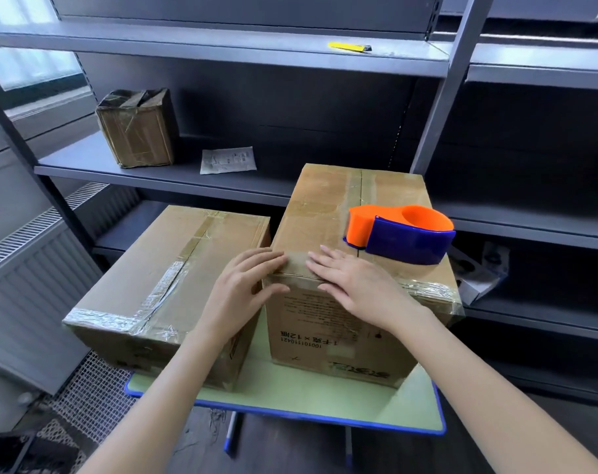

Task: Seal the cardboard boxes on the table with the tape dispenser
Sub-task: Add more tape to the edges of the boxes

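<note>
- Head view: both hands lie on the near top edge of the taller box [325, 213], which stands on the green table [325, 401] at about 3 o'clock of the lower box [188, 254].
- The left hand [246, 285] has its fingers straight and flat over the box's near left corner, thumb down the front face. It grips nothing.
- The right hand [355, 285] is also flat, fingers spread on the lid and thumb over the edge. It holds nothing.
- Between the two sets of fingertips runs a tape strip [296, 261] folded over the edge.
- The tape dispenser [400, 234], orange and blue, rests on this box's lid at about 2 o'clock of the right hand, near it but apart.
- The step in hand looks like pressing the tape down over the edge. Both boxes already bear tape along their seams and near edges.
- The next move likely calls for the right hand to reach up to 2 o'clock and take the dispenser, while the left steadies the box.
- Whether any seam is left open cannot be told.
</note>
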{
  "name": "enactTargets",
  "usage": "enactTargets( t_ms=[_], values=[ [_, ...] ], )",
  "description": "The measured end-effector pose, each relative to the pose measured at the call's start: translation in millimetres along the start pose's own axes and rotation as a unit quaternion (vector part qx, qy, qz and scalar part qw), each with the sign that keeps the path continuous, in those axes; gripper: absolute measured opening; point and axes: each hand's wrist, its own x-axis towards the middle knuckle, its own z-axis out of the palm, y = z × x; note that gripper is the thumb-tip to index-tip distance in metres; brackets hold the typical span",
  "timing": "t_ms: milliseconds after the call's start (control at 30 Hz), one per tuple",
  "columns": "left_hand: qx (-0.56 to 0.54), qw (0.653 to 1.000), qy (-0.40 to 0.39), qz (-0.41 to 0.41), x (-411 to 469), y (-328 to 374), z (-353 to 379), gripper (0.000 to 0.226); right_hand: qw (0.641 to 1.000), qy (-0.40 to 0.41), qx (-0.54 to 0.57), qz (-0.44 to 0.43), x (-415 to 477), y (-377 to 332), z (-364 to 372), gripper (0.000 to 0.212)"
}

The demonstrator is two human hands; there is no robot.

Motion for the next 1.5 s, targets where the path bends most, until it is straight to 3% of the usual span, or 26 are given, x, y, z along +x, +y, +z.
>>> enactTargets(
  t_ms=[100, 233, 467, 633, 733, 833, 1033, 1300, 1500],
  values=[
    [-0.007, 1.0, -0.019, 0.016, 7, 8, 7, 0.048, 0.999, -0.02, 0.005, 0.03, -15, 11, -5, 0.051],
    [0.025, 0.999, 0.019, 0.022, 10, 13, 13, 0.031, 0.998, -0.016, 0.023, 0.049, -15, 11, -2, 0.048],
    [0.151, 0.987, -0.028, 0.054, 15, 44, 17, 0.047, 0.998, -0.048, 0.007, 0.026, -25, 27, -8, 0.057],
    [0.097, 0.986, -0.055, 0.128, 35, 75, 47, 0.042, 0.996, -0.07, -0.012, 0.048, -57, 56, -17, 0.06],
    [0.068, 0.986, -0.017, 0.149, 36, 80, 64, 0.036, 0.997, -0.047, 0.006, 0.06, -63, 59, -13, 0.055],
    [0.085, 0.982, 0.033, 0.166, 31, 80, 69, 0.034, 0.997, -0.039, 0.002, 0.06, -61, 55, -9, 0.054],
    [0.118, 0.977, 0.01, 0.175, 39, 99, 72, 0.039, 0.996, -0.057, 0.03, 0.056, -73, 68, -20, 0.057],
    [0.12, 0.978, 0.065, 0.16, 39, 120, 116, 0.031, 0.996, -0.014, 0.046, 0.071, -99, 87, -23, 0.047],
    [0.099, 0.985, 0.059, 0.127, 45, 144, 113, 0.039, 0.972, 0.068, 0.183, 0.129, -121, 103, -34, 0.04]
  ],
)
